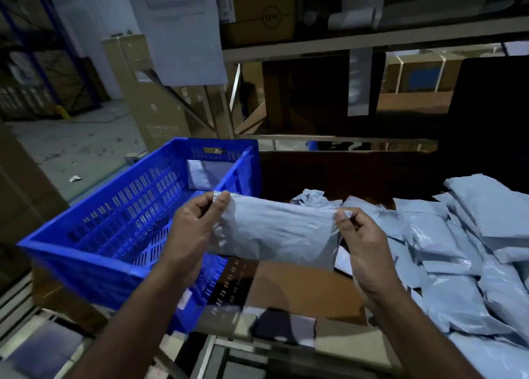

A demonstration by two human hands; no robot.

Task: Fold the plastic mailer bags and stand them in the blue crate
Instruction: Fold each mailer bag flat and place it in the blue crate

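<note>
From the head camera, the blue crate (pixel 120 224) sits at the left with one pale mailer (pixel 204 174) standing against its far end wall. In front of it, a grey mailer bag (pixel 274 229) is held in the air, the left hand (pixel 191 232) pinching its left edge and the right hand (pixel 360 241) its right edge, fingers closed on the plastic. A heap of mailers (pixel 463 252) lies to the right on the table (pixel 300 287).

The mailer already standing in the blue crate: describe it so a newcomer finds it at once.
Start at the blue crate on the left. Look to its far end, just under the handle slot: one pale grey mailer stands upright against the far wall. Unlike the loose pile on the right and the bag stretched between the left hand and right hand, it is inside the crate.
</note>
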